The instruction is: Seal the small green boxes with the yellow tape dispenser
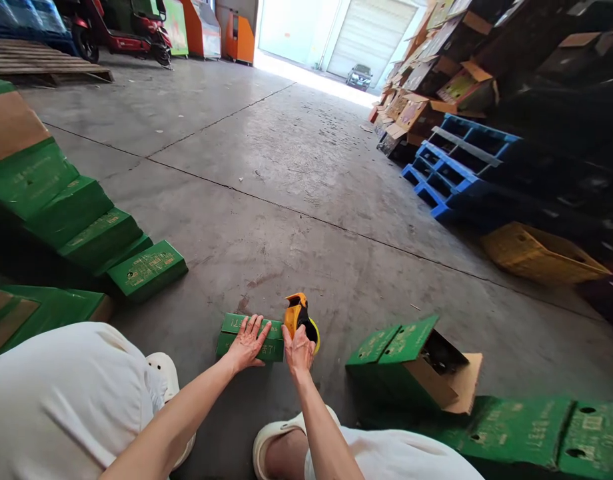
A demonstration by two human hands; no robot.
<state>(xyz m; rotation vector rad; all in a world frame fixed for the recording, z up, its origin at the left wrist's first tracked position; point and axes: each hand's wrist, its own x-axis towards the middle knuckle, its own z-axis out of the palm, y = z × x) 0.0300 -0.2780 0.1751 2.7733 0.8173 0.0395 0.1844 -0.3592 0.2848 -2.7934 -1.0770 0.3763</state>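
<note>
A small green cardboard box [230, 325] with pale printed characters lies on the concrete floor between my feet. My left hand [249, 345] rests on top of it, fingers spread. At the box's right end, my right hand [299, 347] is wrapped round a tape dispenser [295, 312], orange and black, with a yellow roll of tape [315, 333] on its right side. The dispenser is beside the box end; whether tape sticks to the cardboard cannot be made out.
An open-flapped green box [391, 363] stands to the right, by a row of green boxes [526, 427]. Stacked green boxes [81, 207] are at left. Farther off are blue pallets [441, 170], a yellow crate [531, 257], piled cartons [411, 113] and a red scooter [121, 33].
</note>
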